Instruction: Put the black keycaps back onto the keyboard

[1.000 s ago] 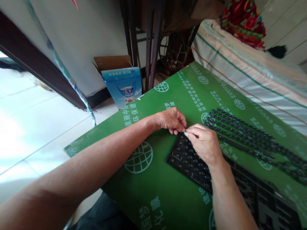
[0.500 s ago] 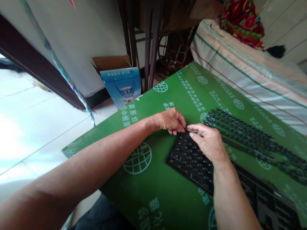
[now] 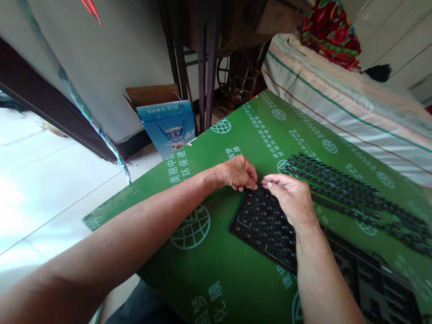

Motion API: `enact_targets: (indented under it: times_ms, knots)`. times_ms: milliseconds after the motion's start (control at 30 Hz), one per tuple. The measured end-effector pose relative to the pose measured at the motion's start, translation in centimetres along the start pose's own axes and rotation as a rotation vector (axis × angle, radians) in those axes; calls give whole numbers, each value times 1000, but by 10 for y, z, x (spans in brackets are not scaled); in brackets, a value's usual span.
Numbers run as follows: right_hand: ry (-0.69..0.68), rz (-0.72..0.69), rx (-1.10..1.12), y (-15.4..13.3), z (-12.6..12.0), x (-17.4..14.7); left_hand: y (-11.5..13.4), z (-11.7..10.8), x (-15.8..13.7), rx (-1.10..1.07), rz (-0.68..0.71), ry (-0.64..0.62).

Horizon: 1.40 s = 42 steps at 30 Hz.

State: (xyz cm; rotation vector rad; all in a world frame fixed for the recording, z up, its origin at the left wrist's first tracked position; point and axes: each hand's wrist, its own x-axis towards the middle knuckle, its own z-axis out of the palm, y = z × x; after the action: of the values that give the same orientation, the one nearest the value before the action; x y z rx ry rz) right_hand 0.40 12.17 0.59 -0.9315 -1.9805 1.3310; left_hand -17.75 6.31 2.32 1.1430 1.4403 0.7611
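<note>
A black keyboard (image 3: 259, 220) with its keycaps off lies slantwise on the green board, showing rows of bare key posts. My left hand (image 3: 238, 173) is at its far left corner, thumb and fingers closed together; what they pinch, if anything, is hidden. Just across a small gap, my right hand (image 3: 292, 195) hovers over the keyboard's far edge. Its thumb and forefinger are pressed together at the tips, and anything between them is too small to make out. Loose black keycaps (image 3: 334, 186) lie in long rows beyond the keyboard, to the right.
The green printed board (image 3: 216, 243) carries everything. Past its far edge stand a blue carton (image 3: 172, 128) and a dark metal-legged stand (image 3: 205, 81). A striped cloth-covered bed (image 3: 337, 99) borders the right side. A wrapped cord (image 3: 84, 108) hangs at left.
My right thumb and forefinger have come together, and a small gap now shows between the two hands. The whole view has shifted slightly.
</note>
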Motion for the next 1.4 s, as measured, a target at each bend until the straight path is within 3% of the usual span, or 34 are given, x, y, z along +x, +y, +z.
enact_targets:
  times_ms: [300,500,667,867,1067,1267,1400]
  knots:
    - [29,53,63,-2,1,0,0,-1,1,-12,-14,-3]
    - [82,74,86,-3,1,0,-7,-11,-3,-218,54,-20]
    - [121,80,91,-4,0,1,-10,-12,-2,-246,62,-12]
    - [139,104,109,-3,2,2,-7,-9,-1,-173,20,-1]
    - [99,121,116,-11,7,3,-6,-6,2,34,7,40]
    - [70,22,-32,-25,9,2,-5,-10,0,17,-35,38]
    - [28,-55,-283,-43,4,-7,-2,-10,-2,12,-31,35]
